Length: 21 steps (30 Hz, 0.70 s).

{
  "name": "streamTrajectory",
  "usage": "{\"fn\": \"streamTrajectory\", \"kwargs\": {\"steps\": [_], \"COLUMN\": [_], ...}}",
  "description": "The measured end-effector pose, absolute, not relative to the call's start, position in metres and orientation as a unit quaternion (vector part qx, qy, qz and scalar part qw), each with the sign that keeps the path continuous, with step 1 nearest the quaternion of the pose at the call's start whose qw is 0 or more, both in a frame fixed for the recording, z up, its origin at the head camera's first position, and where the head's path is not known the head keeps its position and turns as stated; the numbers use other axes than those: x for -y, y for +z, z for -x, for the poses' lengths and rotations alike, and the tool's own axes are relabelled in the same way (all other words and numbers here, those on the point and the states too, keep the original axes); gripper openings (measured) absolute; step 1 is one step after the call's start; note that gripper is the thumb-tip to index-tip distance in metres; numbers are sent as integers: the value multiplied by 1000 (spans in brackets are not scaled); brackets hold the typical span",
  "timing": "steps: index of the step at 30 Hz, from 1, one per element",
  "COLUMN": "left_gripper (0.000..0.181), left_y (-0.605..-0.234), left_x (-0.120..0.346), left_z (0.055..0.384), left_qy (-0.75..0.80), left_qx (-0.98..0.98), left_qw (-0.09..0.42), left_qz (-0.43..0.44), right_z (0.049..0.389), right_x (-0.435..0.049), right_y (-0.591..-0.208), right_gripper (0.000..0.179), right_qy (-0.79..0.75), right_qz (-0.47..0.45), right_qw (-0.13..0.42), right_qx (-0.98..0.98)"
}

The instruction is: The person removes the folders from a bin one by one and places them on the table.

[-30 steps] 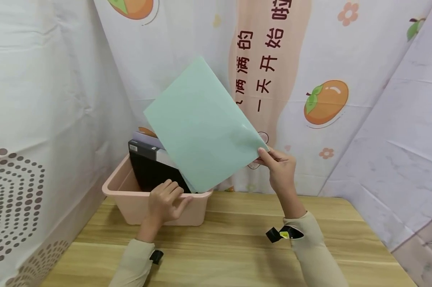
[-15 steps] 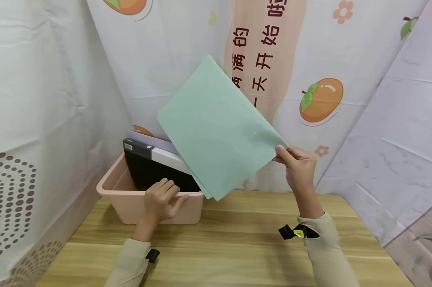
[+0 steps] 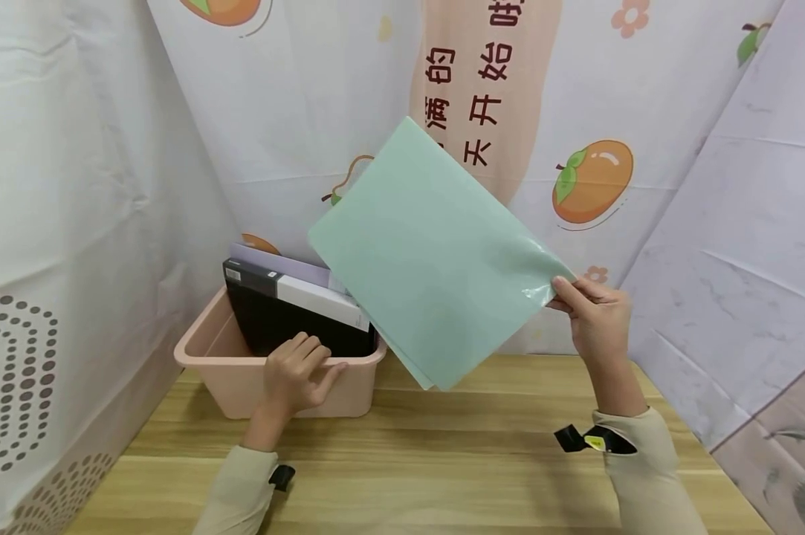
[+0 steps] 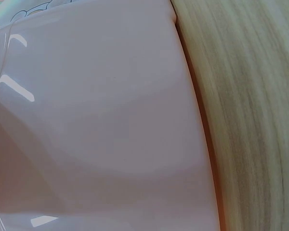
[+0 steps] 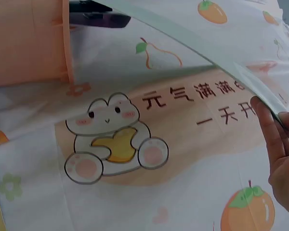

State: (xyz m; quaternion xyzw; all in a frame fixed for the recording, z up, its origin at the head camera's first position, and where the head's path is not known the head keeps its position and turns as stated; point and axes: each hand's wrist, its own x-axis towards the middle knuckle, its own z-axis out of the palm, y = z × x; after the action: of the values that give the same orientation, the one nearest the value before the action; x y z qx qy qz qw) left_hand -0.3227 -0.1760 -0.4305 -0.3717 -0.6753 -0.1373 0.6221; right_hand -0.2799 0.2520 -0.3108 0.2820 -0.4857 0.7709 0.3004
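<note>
The table (image 3: 456, 464) here has a light yellowish-brown wood-grain top, its streaks running from side to side and a soft shadow falling across the right part. Over on the left, toward the far edge, a pale pink plastic bin (image 3: 353, 390) stands upright on the wood, its walls narrowing toward the base below a rounded, out-turned rim.

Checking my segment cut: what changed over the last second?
The right hand drew the green folder rightward; its lower corner now hangs right of the pink bin, exposing more black binder. Nothing newly gripped or released. Unchanged: left hand on the bin's front rim, binder and purple item inside.
</note>
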Motion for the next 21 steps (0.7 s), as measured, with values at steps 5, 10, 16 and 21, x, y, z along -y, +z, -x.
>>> {"fn": "streamTrajectory", "kwargs": {"steps": [5, 10, 16, 21], "left_gripper": [43, 44, 45, 44], "left_y": [-430, -430, -431, -431], "left_x": [175, 175, 175, 175], "left_z": [322, 322, 321, 321], "left_qy": [-136, -131, -133, -134], "left_qx": [675, 678, 680, 682], "left_qw": [623, 623, 623, 621], "left_qz": [371, 367, 363, 363], "right_z": [275, 273, 275, 278], "right_x": [-280, -309, -338, -358], "right_y": [-311, -314, -322, -331], "right_gripper": [20, 24, 26, 27], "right_qy": [790, 802, 814, 822], "right_qz": [-284, -284, -263, -263], "right_qw": [280, 263, 259, 252], "right_qx": [466, 454, 448, 439]}}
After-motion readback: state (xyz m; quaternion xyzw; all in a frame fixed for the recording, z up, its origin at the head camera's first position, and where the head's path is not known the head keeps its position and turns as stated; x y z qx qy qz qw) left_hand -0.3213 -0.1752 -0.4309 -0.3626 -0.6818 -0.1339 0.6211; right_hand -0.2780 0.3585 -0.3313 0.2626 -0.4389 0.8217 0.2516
